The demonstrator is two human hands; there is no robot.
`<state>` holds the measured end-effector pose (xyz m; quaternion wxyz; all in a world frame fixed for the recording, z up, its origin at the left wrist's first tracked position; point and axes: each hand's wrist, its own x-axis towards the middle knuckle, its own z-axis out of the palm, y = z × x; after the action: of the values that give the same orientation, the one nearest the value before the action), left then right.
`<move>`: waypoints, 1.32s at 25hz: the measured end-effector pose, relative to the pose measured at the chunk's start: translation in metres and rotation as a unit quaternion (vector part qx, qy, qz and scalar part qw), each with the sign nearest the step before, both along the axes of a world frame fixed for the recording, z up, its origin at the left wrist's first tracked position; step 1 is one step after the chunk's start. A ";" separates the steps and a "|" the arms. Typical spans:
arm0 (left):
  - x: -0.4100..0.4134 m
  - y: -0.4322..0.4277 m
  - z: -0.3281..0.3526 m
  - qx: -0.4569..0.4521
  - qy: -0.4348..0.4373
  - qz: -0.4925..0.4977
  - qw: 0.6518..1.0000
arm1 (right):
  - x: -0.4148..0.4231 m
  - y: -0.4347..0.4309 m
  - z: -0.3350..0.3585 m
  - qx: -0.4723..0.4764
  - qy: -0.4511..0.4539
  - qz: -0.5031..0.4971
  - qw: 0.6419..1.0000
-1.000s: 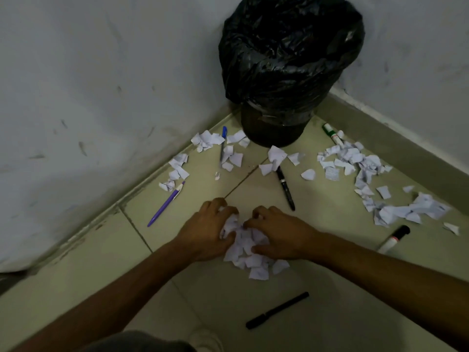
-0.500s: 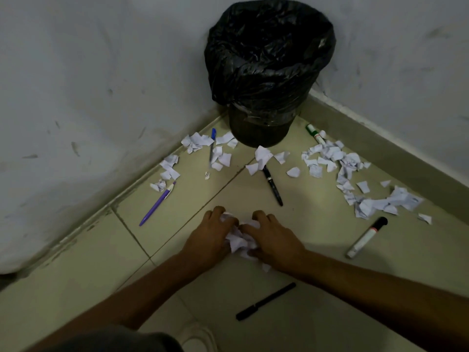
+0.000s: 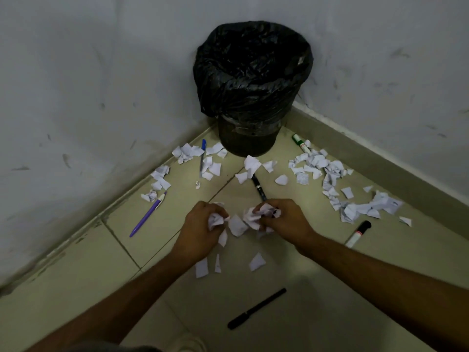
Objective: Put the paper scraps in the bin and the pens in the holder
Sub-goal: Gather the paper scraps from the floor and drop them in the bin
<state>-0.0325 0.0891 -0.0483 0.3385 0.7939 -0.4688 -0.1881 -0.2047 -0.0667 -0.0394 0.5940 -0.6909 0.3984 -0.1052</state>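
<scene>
My left hand and my right hand each grip a crumpled bunch of white paper scraps above the floor tiles, a little in front of the bin, which is lined with a black bag and stands in the corner. A few scraps lie or fall below the hands. More scraps lie in piles at left and right. Pens on the floor: a purple one, a blue one, a black one, another black one, a red-banded marker and a green marker. No holder is in view.
Two white walls meet behind the bin, with a skirting strip along the right one. The floor is pale tile with dark grout lines. A shoe tip shows at the bottom edge.
Both hands gathered the heap of scraps on the floor, closed on it and lifted it. Several pieces slipped out and now lie beneath the hands.
</scene>
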 end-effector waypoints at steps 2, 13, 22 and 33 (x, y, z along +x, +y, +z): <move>0.004 -0.006 0.027 -0.028 -0.010 0.013 0.999 | 0.007 -0.004 0.017 0.022 -0.036 -0.026 0.999; 0.079 -0.137 0.188 -0.211 -0.008 0.062 0.975 | 0.054 -0.068 0.163 -0.044 -0.224 -0.116 0.967; 0.119 -0.262 0.210 0.014 -0.082 -0.030 0.996 | 0.106 -0.161 0.236 -0.141 -0.173 -0.151 0.963; 0.134 -0.231 0.225 -0.072 -0.039 0.030 0.996 | 0.179 -0.208 0.236 -0.326 0.101 -0.001 0.940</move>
<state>0.1015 -0.1418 0.1770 0.3814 0.7881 -0.4700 -0.1126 -0.0253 -0.2743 0.1969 0.2931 -0.8531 0.4012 -0.1594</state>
